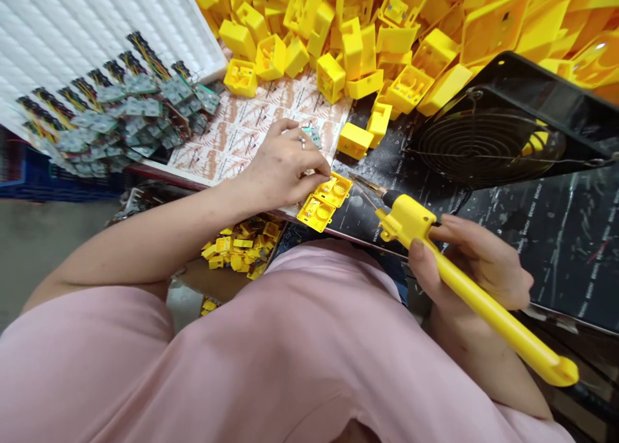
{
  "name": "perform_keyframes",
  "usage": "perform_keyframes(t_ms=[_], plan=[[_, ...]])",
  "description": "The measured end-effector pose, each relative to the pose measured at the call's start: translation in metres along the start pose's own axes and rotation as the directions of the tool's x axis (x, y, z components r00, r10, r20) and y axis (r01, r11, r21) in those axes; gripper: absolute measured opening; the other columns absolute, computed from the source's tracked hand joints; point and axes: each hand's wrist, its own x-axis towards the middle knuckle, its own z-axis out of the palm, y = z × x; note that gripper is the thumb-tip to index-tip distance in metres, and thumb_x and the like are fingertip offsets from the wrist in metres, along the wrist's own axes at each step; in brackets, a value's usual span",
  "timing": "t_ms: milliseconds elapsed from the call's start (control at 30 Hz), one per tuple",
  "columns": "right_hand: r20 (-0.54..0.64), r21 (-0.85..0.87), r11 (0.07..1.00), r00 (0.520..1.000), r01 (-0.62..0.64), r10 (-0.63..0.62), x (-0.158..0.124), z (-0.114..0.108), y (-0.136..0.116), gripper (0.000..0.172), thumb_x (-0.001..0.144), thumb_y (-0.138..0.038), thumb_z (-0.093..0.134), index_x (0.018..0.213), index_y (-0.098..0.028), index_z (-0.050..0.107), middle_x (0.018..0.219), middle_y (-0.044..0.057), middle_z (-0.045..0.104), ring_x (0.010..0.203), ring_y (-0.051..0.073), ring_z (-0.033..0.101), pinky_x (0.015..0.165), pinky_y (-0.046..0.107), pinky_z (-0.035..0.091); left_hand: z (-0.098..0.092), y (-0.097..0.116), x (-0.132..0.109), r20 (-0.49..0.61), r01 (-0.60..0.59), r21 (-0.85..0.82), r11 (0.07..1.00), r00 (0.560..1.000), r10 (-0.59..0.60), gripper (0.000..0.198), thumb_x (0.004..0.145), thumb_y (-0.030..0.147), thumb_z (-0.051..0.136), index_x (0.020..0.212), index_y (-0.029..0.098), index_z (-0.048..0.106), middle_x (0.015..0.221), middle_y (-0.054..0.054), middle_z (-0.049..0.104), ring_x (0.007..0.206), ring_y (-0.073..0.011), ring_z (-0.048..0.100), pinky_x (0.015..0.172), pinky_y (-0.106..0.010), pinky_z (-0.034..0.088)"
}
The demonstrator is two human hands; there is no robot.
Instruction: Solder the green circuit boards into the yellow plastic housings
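My right hand [474,262] is wrapped round a yellow soldering iron [464,282] with a trigger-like front part. Its metal tip points left, just beside a small yellow plastic case [333,190] at the table edge. My left hand [293,162], a ring on one finger, has its thumb and fingertips closed at the upper left corner of this case. A second small yellow case [316,212] lies against it, nearer to me. Both cases have their hollow insides facing up, with small metal parts in them. Partly behind my left fingers lies a green circuit board [313,135].
Yellow housings [362,43] are heaped at the back. A black fan [503,127] stands at the right on the dark mat [546,236]. On the left, circuit boards [130,117] with wires pile up by white foam [97,24]. More yellow parts [242,246] sit below the table edge.
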Motion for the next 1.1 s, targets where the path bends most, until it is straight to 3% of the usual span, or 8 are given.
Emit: perform_keyframes(t_ms=[100, 200, 267, 400, 500, 900, 1033, 1100], plan=[[0.019, -0.023, 1.0, 1.0, 0.002, -0.001, -0.001, -0.002, 0.001, 0.046, 0.093, -0.03, 0.082, 0.137, -0.03, 0.07, 0.108, 0.004, 0.083, 0.07, 0.02, 0.077, 0.053, 0.031, 0.06, 0.001, -0.004, -0.007, -0.026, 0.034, -0.06, 0.998, 0.999, -0.035, 0.025, 0.099, 0.033, 0.058, 0.098, 0.028, 0.082, 0.088, 0.001, 0.079, 0.101, -0.023, 0.068, 0.122, -0.059, 0.038], [0.102, 0.004, 0.999, 0.994, 0.038, -0.038, 0.005, -0.006, 0.0, 0.045, 0.092, -0.024, 0.083, 0.135, -0.032, 0.071, 0.098, 0.002, 0.083, 0.072, 0.021, 0.078, 0.063, 0.033, 0.066, -0.001, -0.002, -0.011, 0.035, 0.02, -0.047, 0.999, 0.999, -0.018, 0.026, 0.098, 0.032, 0.057, 0.093, 0.028, 0.083, 0.087, 0.0, 0.079, 0.103, -0.025, 0.068, 0.124, -0.063, 0.033], [0.144, 0.076, 0.994, 0.986, 0.073, -0.083, 0.01, -0.009, -0.002, 0.044, 0.091, -0.019, 0.083, 0.131, -0.031, 0.071, 0.09, 0.0, 0.081, 0.071, 0.02, 0.078, 0.062, 0.032, 0.066, -0.001, 0.002, -0.012, 0.056, 0.019, -0.033, 0.999, 0.998, -0.017, 0.028, 0.096, 0.032, 0.056, 0.089, 0.027, 0.082, 0.084, -0.001, 0.077, 0.103, -0.0263, 0.068, 0.124, -0.066, 0.031], [0.244, 0.158, 0.969, 0.943, 0.192, -0.227, 0.018, -0.009, -0.005, 0.026, 0.091, -0.013, 0.081, 0.11, -0.025, 0.069, 0.081, -0.001, 0.078, 0.066, 0.016, 0.076, 0.052, 0.024, 0.059, 0.004, 0.008, -0.013, 0.005, 0.054, 0.0, 0.999, 0.999, -0.054, 0.027, 0.092, 0.031, 0.055, 0.081, 0.025, 0.079, 0.082, -0.002, 0.075, 0.102, -0.0281, 0.067, 0.122, -0.069, 0.031], [0.231, 0.168, 0.953, 0.93, 0.252, -0.287, 0.023, -0.005, -0.005, 0.022, 0.09, -0.014, 0.083, 0.098, -0.022, 0.064, 0.079, 0.0, 0.077, 0.065, 0.014, 0.074, 0.051, 0.021, 0.056, 0.008, 0.008, -0.013, -0.008, 0.06, 0.01, 0.998, 0.998, -0.06, 0.026, 0.09, 0.03, 0.055, 0.079, 0.024, 0.077, 0.081, -0.002, 0.074, 0.101, -0.0276, 0.067, 0.121, -0.067, 0.035], [0.338, 0.225, 0.91, 0.848, 0.349, -0.408, 0.049, -0.001, -0.007, 0.024, 0.087, -0.008, 0.084, 0.092, -0.021, 0.064, 0.075, 0.0, 0.075, 0.062, 0.013, 0.071, 0.055, 0.021, 0.057, 0.003, 0.004, -0.007, 0.052, 0.012, 0.033, 0.999, 0.999, -0.013, 0.026, 0.089, 0.032, 0.055, 0.077, 0.024, 0.077, 0.075, -0.001, 0.07, 0.099, -0.0269, 0.068, 0.118, -0.066, 0.039], [0.417, 0.203, 0.939, 0.843, 0.278, -0.339, 0.052, -0.01, -0.01, 0.014, 0.099, -0.019, 0.075, 0.089, -0.023, 0.066, 0.077, 0.0, 0.074, 0.065, 0.013, 0.072, 0.06, 0.023, 0.06, 0.003, 0.003, -0.007, 0.073, 0.007, 0.021, 1.0, 0.997, -0.009, 0.028, 0.089, 0.032, 0.053, 0.078, 0.024, 0.077, 0.075, -0.002, 0.071, 0.1, -0.0278, 0.068, 0.117, -0.064, 0.039], [0.462, 0.161, 0.959, 0.84, 0.234, -0.283, 0.051, -0.011, -0.009, 0.018, 0.104, -0.026, 0.068, 0.086, -0.024, 0.067, 0.079, 0.001, 0.074, 0.068, 0.013, 0.073, 0.064, 0.023, 0.062, 0.001, 0.004, -0.007, 0.075, 0.014, 0.006, 1.0, 0.997, -0.014, 0.028, 0.089, 0.033, 0.053, 0.078, 0.025, 0.078, 0.074, -0.002, 0.072, 0.1, -0.0283, 0.068, 0.117, -0.065, 0.039]])
